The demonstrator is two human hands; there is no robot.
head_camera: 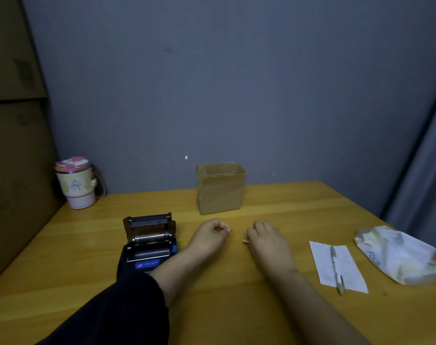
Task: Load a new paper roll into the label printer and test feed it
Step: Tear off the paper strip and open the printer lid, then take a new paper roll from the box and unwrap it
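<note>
From the head camera, both hands rest on the wooden table (237,307). The left hand (209,235) is curled loosely, fingers folded in, nothing visible in it. The right hand (264,236) lies knuckles up with a small pale scrap (246,241) showing at its inner edge — whether it grips that scrap cannot be told. Just left of the left hand sits the label printer (147,242), lid open; no roll shows inside. Beyond both hands stands a cardboard box (220,192), open at the top. Right of the right hand lie a paper slip (321,260) with a pen (336,270) across it, and a crumpled wrapper (399,255). A cup (75,183) stands far left.
</note>
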